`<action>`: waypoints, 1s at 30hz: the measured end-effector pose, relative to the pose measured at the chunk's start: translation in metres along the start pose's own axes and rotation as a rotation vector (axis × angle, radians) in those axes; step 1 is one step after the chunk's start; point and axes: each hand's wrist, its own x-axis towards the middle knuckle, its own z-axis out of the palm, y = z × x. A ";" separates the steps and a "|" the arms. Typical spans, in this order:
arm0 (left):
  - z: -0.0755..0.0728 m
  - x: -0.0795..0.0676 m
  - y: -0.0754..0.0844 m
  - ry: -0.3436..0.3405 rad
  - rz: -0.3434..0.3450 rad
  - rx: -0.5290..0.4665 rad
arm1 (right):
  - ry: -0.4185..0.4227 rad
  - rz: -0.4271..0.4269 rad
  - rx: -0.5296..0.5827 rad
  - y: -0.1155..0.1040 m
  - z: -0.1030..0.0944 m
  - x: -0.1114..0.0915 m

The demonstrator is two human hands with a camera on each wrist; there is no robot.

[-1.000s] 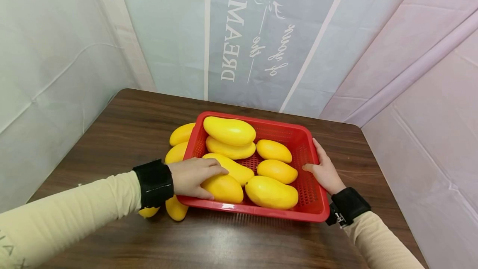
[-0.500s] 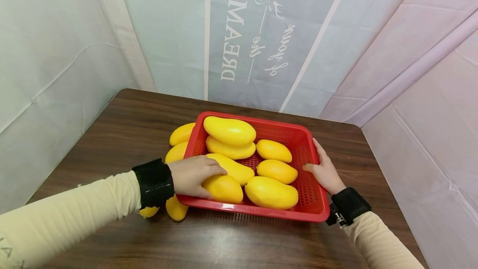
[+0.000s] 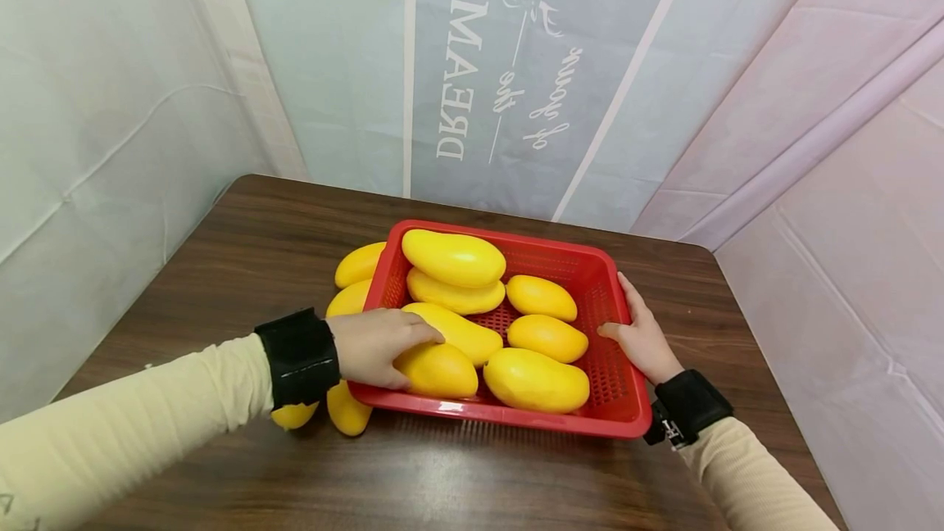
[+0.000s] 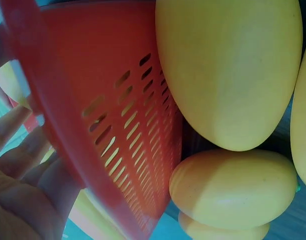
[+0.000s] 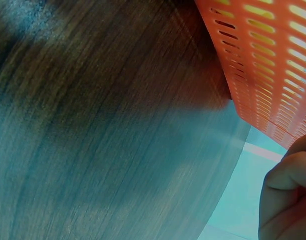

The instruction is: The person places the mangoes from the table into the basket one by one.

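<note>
In the head view, a red plastic basket [image 3: 501,415] with slotted walls holds several yellow mangoes. My left hand [image 3: 376,347] reaches over its left rim and grips the front-left mango [image 3: 440,371], thumb on the near side and fingers over the top. In the left wrist view this hand [image 4: 28,185] is at the rim, with the basket wall [image 4: 103,80] beside it. My right hand [image 3: 642,338] holds the basket's right rim, thumb inside and fingers outside. The right wrist view shows part of that hand [image 5: 290,195] below the slotted wall [image 5: 262,65].
Outside the basket's left side, more mangoes lie on the dark wooden table [image 3: 243,252], including one at the back [image 3: 359,265] and one at the front [image 3: 348,410]. The left forearm partly covers some. A printed curtain [image 3: 501,80] hangs behind the table.
My left hand has shifted slightly to the left, and the mango in its grip has moved a little with it. The right hand and basket stay in place.
</note>
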 end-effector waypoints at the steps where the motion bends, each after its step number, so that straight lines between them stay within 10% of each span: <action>1: -0.001 0.000 0.000 -0.005 0.000 -0.001 | 0.000 0.001 0.000 0.000 0.000 0.000; 30: 0.011 0.007 0.002 0.071 0.008 0.141 | 0.005 0.000 -0.007 0.001 0.001 0.000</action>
